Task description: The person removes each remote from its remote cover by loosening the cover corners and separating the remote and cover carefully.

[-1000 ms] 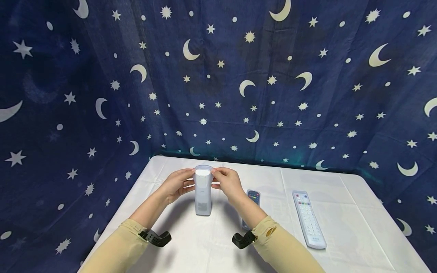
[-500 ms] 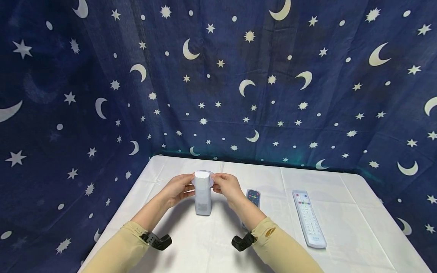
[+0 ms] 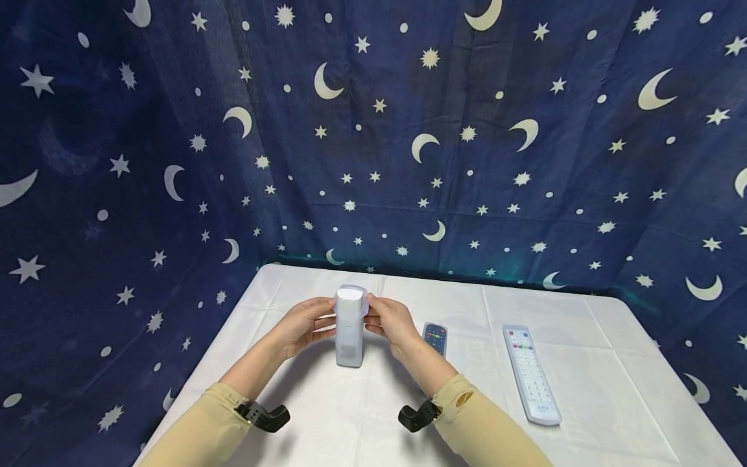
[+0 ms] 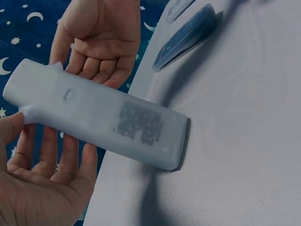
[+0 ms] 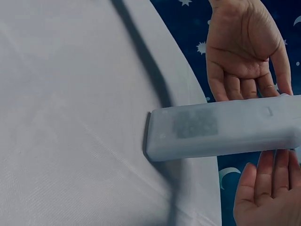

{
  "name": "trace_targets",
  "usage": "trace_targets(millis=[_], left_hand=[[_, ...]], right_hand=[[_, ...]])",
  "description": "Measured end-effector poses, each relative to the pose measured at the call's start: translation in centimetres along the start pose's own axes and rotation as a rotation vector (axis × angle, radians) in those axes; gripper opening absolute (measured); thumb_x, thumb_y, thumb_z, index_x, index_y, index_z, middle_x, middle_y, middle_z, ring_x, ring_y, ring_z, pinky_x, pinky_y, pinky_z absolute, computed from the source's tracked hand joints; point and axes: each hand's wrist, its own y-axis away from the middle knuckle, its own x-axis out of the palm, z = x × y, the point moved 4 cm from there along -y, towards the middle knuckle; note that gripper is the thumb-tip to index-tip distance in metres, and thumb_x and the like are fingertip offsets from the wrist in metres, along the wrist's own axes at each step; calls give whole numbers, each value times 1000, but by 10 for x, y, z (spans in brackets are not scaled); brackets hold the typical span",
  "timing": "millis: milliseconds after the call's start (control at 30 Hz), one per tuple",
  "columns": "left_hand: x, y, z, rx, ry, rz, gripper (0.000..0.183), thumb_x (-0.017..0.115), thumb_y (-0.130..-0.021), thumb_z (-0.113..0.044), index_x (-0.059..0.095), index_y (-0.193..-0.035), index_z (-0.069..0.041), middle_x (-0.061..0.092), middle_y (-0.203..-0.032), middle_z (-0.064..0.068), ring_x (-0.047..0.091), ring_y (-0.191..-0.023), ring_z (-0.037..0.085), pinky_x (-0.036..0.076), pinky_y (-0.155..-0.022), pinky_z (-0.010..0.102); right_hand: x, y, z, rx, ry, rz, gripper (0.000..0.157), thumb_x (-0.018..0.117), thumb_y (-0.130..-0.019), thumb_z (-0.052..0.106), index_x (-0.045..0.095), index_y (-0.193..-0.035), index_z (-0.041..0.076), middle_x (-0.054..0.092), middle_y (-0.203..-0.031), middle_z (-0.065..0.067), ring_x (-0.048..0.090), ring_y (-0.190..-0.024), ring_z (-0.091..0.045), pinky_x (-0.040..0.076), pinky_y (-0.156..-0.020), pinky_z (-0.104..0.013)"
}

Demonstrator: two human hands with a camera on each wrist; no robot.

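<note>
A white remote control (image 3: 350,297) stands on end, its back facing me, its lower part inside a translucent cover (image 3: 349,344). The remote's bare white end (image 4: 29,80) sticks out of the cover in the left wrist view. My left hand (image 3: 303,324) pinches the cover's edge on the left side. On the other side, my right hand (image 3: 393,323) pinches the opposite edge. The edge is pulled outward at both places. In the right wrist view the cover's closed end (image 5: 157,134) meets the tabletop, and a dark patch shows through. The front of the remote is hidden.
A dark remote (image 3: 435,338) lies right of centre, partly behind my right forearm. Farther right is a long white remote (image 3: 531,375) in a clear cover. The white-clothed table (image 3: 601,363) ends at a dark blue curtain (image 3: 408,130) with moons and stars.
Both hands have slid slightly down the sides of the remote. The cover's edge has come away from the white end, which now shows more. The other remotes have stayed in place.
</note>
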Motion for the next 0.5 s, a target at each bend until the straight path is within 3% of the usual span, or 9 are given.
trace_targets(millis=[233, 500], left_hand=[[-2, -1, 2, 8, -20, -13, 39, 62, -105, -27, 55, -131, 1, 70, -115, 5, 68, -106, 20, 57, -92, 39], [0, -2, 3, 16, -13, 2, 37, 61, -105, -28, 56, -126, 3, 70, -113, 5, 68, -103, 18, 58, -90, 36]], right_hand=[[-3, 5, -1, -38, -8, 50, 39, 70, -98, 29, 69, -118, -3, 72, -105, -11, 69, -96, -22, 58, -92, -45], [-5, 8, -1, -48, -10, 68, 34, 70, -100, 23, 68, -119, -4, 70, -110, -14, 70, -97, -22, 61, -83, -37]])
